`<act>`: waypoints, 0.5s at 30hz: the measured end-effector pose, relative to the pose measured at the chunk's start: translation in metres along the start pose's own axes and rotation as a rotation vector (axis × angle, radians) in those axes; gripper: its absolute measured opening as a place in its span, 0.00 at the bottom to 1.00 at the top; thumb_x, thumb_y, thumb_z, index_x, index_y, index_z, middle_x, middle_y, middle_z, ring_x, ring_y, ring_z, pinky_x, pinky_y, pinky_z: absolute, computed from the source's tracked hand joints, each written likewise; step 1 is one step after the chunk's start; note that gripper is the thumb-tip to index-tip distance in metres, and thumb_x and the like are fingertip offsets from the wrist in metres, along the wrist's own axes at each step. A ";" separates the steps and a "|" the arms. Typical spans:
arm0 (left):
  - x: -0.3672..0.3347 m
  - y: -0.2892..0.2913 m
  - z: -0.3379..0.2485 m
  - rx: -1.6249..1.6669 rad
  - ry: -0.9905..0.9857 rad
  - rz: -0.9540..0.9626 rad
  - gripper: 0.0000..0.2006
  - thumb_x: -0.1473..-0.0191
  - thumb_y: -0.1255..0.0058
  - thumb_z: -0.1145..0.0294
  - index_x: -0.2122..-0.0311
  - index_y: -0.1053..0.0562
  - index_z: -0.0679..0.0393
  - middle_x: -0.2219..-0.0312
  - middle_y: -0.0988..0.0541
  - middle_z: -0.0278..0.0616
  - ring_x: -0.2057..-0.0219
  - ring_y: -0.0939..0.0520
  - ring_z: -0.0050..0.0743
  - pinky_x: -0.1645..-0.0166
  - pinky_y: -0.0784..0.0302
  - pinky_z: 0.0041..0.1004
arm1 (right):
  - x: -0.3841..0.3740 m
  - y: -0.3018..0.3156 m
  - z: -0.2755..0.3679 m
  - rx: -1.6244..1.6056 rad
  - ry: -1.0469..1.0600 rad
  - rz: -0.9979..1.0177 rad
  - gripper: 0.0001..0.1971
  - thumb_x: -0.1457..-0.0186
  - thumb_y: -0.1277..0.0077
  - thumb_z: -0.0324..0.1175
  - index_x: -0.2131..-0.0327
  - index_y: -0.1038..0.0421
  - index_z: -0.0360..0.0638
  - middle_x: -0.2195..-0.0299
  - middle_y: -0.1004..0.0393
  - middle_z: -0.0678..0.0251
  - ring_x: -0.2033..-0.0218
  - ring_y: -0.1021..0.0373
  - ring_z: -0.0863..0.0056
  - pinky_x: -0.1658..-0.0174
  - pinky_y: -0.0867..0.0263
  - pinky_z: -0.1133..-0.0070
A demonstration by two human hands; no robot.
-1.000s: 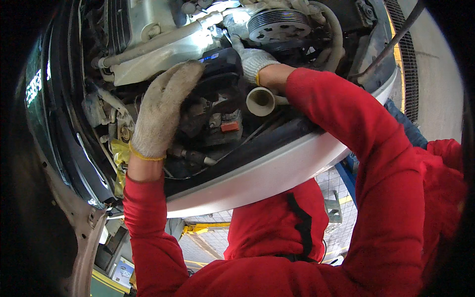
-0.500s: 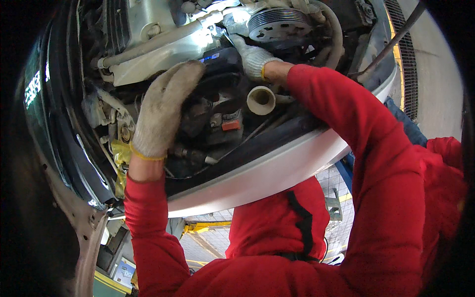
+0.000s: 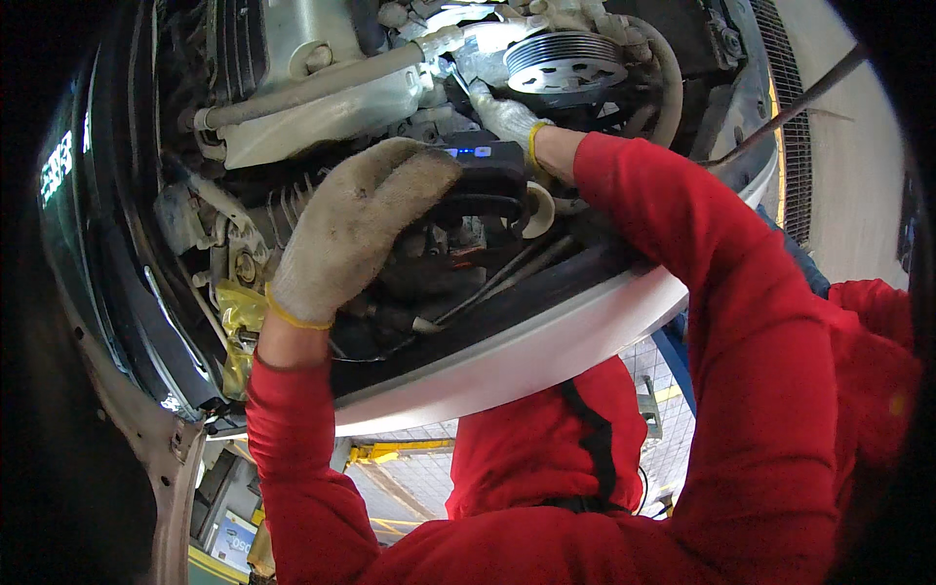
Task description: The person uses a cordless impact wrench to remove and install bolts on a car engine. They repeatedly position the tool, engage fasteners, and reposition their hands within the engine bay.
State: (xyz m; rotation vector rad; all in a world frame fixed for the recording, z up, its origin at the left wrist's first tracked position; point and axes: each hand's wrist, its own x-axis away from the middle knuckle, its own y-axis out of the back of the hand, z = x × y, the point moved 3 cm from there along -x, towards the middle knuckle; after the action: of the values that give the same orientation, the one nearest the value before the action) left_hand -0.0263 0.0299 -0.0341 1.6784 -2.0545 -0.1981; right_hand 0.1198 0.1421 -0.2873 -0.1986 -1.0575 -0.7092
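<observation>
My left hand [image 3: 366,224], in a beige knit glove, is closed round a black cordless power tool [image 3: 492,174] with a row of small blue lights on top. The glove hides most of its grip. The tool sits over the engine bay, beside my right hand. My right hand [image 3: 507,115], in a white glove, reaches in just left of and below the ribbed pulley [image 3: 565,66]. Its fingers are bent at a thin, shiny metal rod [image 3: 458,78], whose far end I cannot make out. A cream filler neck [image 3: 538,211] shows partly behind the tool.
A pale hose [image 3: 312,93] crosses the upper left of the engine. Yellow plastic wrap [image 3: 239,327] lies beside my left wrist. The white front edge of the car [image 3: 526,356] curves before me. A dark prop rod [image 3: 799,102] slants at the right.
My left hand and the power tool have moved right and slightly nearer, now covering part of the filler neck. My right hand has shifted a little to the right.
</observation>
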 end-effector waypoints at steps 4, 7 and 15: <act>-0.003 -0.002 -0.002 -0.064 0.044 0.001 0.15 0.38 0.49 0.62 0.53 0.24 0.62 0.63 0.21 0.49 0.63 0.19 0.39 0.56 0.25 0.29 | -0.005 -0.006 -0.003 0.027 0.016 -0.012 0.46 0.38 0.79 0.70 0.39 0.35 0.36 0.39 0.34 0.46 0.35 0.40 0.52 0.34 0.47 0.64; -0.005 -0.002 -0.008 -0.258 -0.191 -0.013 0.15 0.38 0.49 0.62 0.54 0.24 0.62 0.62 0.21 0.49 0.63 0.19 0.39 0.56 0.25 0.30 | -0.010 -0.010 -0.007 -0.001 -0.006 -0.055 0.46 0.38 0.79 0.71 0.40 0.33 0.37 0.40 0.33 0.47 0.34 0.41 0.52 0.33 0.47 0.63; 0.001 -0.002 -0.003 -0.034 0.135 -0.006 0.18 0.37 0.51 0.58 0.55 0.23 0.64 0.64 0.21 0.49 0.65 0.19 0.39 0.57 0.25 0.31 | -0.010 -0.015 -0.008 -0.036 0.040 -0.051 0.47 0.38 0.79 0.71 0.41 0.33 0.33 0.40 0.33 0.43 0.35 0.41 0.50 0.33 0.48 0.62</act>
State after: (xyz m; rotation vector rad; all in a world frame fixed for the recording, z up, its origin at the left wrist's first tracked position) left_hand -0.0230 0.0291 -0.0322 1.6323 -1.9370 -0.1177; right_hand 0.1134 0.1314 -0.3026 -0.1880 -1.0153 -0.7759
